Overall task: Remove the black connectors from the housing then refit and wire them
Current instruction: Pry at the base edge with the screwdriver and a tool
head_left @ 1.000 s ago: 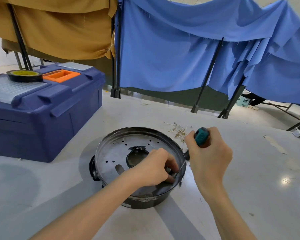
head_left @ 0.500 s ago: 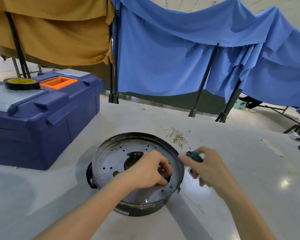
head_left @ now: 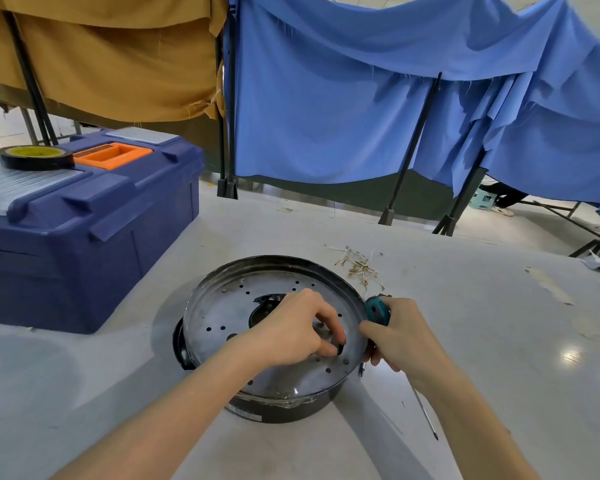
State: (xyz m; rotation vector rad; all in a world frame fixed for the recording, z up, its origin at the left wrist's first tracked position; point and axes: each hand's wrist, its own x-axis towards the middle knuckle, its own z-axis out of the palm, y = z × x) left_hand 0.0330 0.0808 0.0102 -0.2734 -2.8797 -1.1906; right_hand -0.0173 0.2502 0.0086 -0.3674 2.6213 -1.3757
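Observation:
A round black housing (head_left: pixel 222 292) with a perforated metal plate lies upside down on the white table. My left hand (head_left: pixel 291 330) rests on the plate's right side, its fingertips pinching a small black connector (head_left: pixel 340 348) near the rim. My right hand (head_left: pixel 402 337) grips a screwdriver with a teal handle (head_left: pixel 376 308) just outside the housing's right rim. The thin shaft (head_left: pixel 425 410) points down toward me over the table. The plate's dark central opening (head_left: pixel 264 306) is partly hidden by my left hand.
A large dark blue toolbox (head_left: pixel 84 230) stands at the left, with a roll of black tape (head_left: pixel 35 157) and an orange tray (head_left: pixel 113 155) on its lid. Loose wire pieces (head_left: pixel 359 265) lie behind the housing. Blue and tan cloths hang on black stands at the back.
My right hand has lowered and turned the screwdriver so its shaft points toward me, away from the plate. My left hand stays on the plate's right side.

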